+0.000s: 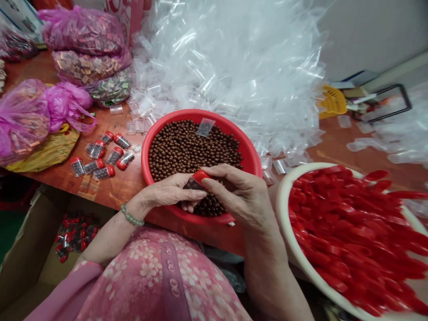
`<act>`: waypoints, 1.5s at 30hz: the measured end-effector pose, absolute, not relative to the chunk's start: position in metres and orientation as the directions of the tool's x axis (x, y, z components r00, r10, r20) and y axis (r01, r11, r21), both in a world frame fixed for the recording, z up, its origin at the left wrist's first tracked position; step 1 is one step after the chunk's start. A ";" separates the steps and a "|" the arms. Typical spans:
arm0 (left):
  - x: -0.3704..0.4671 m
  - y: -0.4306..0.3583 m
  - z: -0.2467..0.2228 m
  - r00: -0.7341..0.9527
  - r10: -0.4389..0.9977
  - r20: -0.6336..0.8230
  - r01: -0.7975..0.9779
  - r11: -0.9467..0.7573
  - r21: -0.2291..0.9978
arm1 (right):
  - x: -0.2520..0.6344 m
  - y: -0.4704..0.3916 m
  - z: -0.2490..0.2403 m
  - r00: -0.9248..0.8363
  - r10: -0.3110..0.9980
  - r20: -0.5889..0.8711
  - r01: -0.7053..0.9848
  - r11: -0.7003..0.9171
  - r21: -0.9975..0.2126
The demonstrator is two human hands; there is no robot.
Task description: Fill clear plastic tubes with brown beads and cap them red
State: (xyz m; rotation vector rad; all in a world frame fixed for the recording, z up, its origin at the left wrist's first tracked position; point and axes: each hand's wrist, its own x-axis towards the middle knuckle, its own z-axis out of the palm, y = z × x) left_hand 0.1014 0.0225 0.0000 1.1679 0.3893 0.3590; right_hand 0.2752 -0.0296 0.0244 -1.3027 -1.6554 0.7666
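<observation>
On the worktop (117, 196), a red bowl (251, 154) holds brown balls (183, 147) — above, left hand (169, 189) and right hand (243, 189) pinch a red-capped container (199, 175) (apparently filled).

The single view looks forward and down from the wearer's head, above and behind the fingers (192, 195), across the surface (113, 189) beyond.

Nothing can be read: the red-capped container (200, 175) in the grip shows no legible lettering, and on the yellow bag (50, 152) to its left and the patterned pink panel (125, 13) farther off, print is indistinct
</observation>
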 end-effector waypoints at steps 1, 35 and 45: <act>0.102 0.022 0.000 0.877 0.467 -0.111 -0.071 0.355 0.932 | 0.276 -0.030 0.026 -0.074 0.965 0.250 0.430 0.257 -0.866; 0.108 0.020 -0.003 0.846 0.511 -0.152 -0.187 0.552 0.812 | 0.258 -0.025 0.006 -0.396 0.699 0.596 0.818 0.564 -0.118; 0.099 0.015 0.006 0.765 0.640 -0.066 -0.384 0.537 0.751 | 0.287 -0.006 0.020 -0.179 0.718 0.672 0.850 0.457 -0.263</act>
